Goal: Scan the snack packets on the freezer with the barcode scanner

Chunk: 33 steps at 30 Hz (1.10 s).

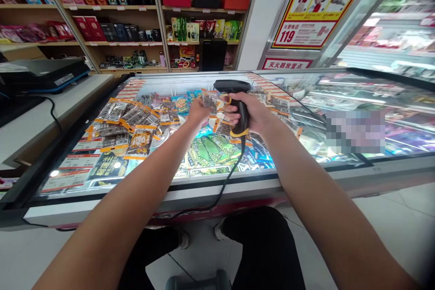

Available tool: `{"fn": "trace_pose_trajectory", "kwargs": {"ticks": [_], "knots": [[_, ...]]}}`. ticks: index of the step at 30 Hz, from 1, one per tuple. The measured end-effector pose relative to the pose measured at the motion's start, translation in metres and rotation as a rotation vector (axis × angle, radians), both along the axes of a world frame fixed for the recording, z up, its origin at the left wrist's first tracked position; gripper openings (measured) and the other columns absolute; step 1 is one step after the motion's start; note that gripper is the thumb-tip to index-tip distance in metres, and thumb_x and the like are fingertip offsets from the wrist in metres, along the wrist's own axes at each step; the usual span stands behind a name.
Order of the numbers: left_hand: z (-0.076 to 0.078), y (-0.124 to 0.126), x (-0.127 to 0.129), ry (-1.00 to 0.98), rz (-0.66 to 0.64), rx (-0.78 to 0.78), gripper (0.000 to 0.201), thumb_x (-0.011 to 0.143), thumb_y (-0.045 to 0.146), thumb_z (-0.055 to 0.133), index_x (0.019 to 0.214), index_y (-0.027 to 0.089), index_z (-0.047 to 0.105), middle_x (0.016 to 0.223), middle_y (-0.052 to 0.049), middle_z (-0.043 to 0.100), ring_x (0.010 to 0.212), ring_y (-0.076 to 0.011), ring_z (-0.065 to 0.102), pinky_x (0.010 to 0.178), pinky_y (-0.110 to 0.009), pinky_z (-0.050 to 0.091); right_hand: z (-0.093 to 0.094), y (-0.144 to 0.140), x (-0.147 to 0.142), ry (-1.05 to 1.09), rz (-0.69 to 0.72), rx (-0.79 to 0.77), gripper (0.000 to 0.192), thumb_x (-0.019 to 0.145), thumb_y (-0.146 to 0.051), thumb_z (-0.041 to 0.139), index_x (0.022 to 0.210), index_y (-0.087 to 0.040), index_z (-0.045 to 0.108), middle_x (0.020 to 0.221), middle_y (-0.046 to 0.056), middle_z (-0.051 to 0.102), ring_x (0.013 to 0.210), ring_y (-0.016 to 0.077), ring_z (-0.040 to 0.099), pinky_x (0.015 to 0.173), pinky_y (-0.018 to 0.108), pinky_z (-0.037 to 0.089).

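My right hand (253,111) is wrapped round the grip of a black and yellow barcode scanner (240,113), held upright above the freezer's glass top. From its base a black cord (233,170) runs down over the freezer's front edge. Just left of the scanner, my left hand (200,111) pinches a small snack packet (209,100) with orange edges. A pile of similar orange-edged packets (141,140) lies on the glass to the left. More such packets (279,104) lie on the right, partly behind my right hand.
Below the glass of the chest freezer (220,186), green ice-cream packs (214,152) show through. Price labels (79,163) line its left side. A counter (74,99) with a black device (44,74) stands left. Stocked shelves (115,7) rise behind. A stool (200,282) is below me.
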<state>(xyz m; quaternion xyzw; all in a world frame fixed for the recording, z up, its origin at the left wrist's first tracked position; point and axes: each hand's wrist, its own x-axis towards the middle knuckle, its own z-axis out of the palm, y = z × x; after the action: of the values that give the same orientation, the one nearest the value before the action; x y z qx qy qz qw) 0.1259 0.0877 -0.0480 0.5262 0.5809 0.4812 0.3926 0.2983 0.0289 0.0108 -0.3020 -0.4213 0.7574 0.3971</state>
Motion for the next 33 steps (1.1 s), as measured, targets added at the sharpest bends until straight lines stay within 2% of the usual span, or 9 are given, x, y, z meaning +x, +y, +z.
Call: {"fn": "trace_pose_trajectory", "kwargs": {"ticks": [2, 4, 8, 12, 16, 21, 26, 29, 33], "knots": [[0.006, -0.004, -0.021, -0.036, 0.047, 0.015, 0.014, 0.083, 0.019, 0.069, 0.085, 0.021, 0.055, 0.089, -0.007, 0.072, 0.091, -0.0234, 0.069, 0.076, -0.033, 0.049, 0.001, -0.002, -0.001, -0.051, 0.024, 0.029, 0.03, 0.082, -0.037, 0.078, 0.093, -0.022, 0.054, 0.06, -0.007, 0.041, 0.046, 0.0074, 0.033, 0.041, 0.02, 0.033], [0.014, -0.008, -0.044, -0.196, 0.15, 0.06, 0.023, 0.08, 0.017, 0.071, 0.093, 0.022, 0.053, 0.091, -0.003, 0.073, 0.083, -0.0181, 0.068, 0.07, -0.028, 0.048, 0.001, -0.004, -0.003, -0.109, 0.059, 0.059, 0.031, 0.084, -0.041, 0.077, 0.093, -0.022, 0.054, 0.059, -0.007, 0.041, 0.045, 0.0077, 0.031, 0.04, 0.021, 0.031], [0.025, -0.012, -0.075, -0.319, 0.106, 0.159, 0.029, 0.079, 0.022, 0.071, 0.105, 0.023, 0.058, 0.102, -0.002, 0.076, 0.085, -0.0163, 0.07, 0.067, -0.024, 0.048, 0.0, -0.009, -0.006, -0.209, 0.091, 0.093, 0.031, 0.085, -0.044, 0.075, 0.094, -0.021, 0.056, 0.058, -0.006, 0.043, 0.044, 0.0074, 0.03, 0.04, 0.021, 0.031], [0.026, -0.009, -0.077, -0.346, 0.104, 0.212, 0.028, 0.079, 0.024, 0.071, 0.105, 0.023, 0.059, 0.102, -0.003, 0.077, 0.085, -0.0163, 0.071, 0.067, -0.024, 0.048, -0.002, -0.009, -0.006, -0.244, 0.134, 0.107, 0.032, 0.084, -0.045, 0.076, 0.09, -0.02, 0.057, 0.057, -0.007, 0.043, 0.043, 0.0067, 0.028, 0.04, 0.02, 0.03], [0.026, -0.008, -0.072, -0.382, 0.11, 0.2, 0.029, 0.077, 0.021, 0.072, 0.102, 0.022, 0.058, 0.1, -0.003, 0.077, 0.08, -0.0158, 0.07, 0.065, -0.024, 0.047, -0.001, -0.008, -0.007, -0.264, 0.182, 0.127, 0.035, 0.083, -0.047, 0.077, 0.082, -0.021, 0.054, 0.057, -0.006, 0.043, 0.043, 0.0068, 0.029, 0.039, 0.021, 0.029], [0.026, -0.011, -0.073, -0.345, 0.108, 0.172, 0.026, 0.079, 0.021, 0.07, 0.102, 0.022, 0.058, 0.097, -0.003, 0.076, 0.077, -0.0156, 0.068, 0.062, -0.024, 0.043, -0.001, -0.008, -0.007, -0.271, 0.165, 0.144, 0.035, 0.084, -0.046, 0.077, 0.08, -0.021, 0.053, 0.057, -0.006, 0.043, 0.043, 0.0063, 0.029, 0.039, 0.02, 0.028], [0.022, -0.004, -0.073, -0.296, 0.131, 0.166, 0.027, 0.081, 0.022, 0.069, 0.106, 0.023, 0.058, 0.102, -0.004, 0.077, 0.087, -0.0198, 0.072, 0.071, -0.028, 0.05, -0.003, -0.007, -0.004, -0.248, 0.164, 0.155, 0.034, 0.085, -0.046, 0.076, 0.081, -0.021, 0.054, 0.057, -0.006, 0.042, 0.043, 0.0063, 0.028, 0.039, 0.02, 0.028], [0.025, -0.005, -0.077, -0.058, 0.151, 0.174, 0.029, 0.085, 0.024, 0.065, 0.113, 0.023, 0.057, 0.111, -0.01, 0.077, 0.096, -0.0245, 0.073, 0.079, -0.034, 0.053, -0.003, -0.006, -0.005, -0.238, 0.149, 0.149, 0.034, 0.085, -0.046, 0.076, 0.08, -0.02, 0.055, 0.058, -0.006, 0.042, 0.043, 0.006, 0.029, 0.04, 0.02, 0.03], [0.031, -0.022, -0.087, 0.748, 0.211, 0.172, 0.043, 0.085, 0.026, 0.062, 0.127, 0.018, 0.058, 0.115, -0.021, 0.075, 0.113, -0.039, 0.069, 0.1, -0.053, 0.047, -0.001, -0.004, -0.006, -0.18, 0.018, 0.137, 0.031, 0.082, -0.043, 0.075, 0.082, -0.021, 0.054, 0.056, -0.006, 0.041, 0.043, 0.0068, 0.03, 0.041, 0.02, 0.032]]}}
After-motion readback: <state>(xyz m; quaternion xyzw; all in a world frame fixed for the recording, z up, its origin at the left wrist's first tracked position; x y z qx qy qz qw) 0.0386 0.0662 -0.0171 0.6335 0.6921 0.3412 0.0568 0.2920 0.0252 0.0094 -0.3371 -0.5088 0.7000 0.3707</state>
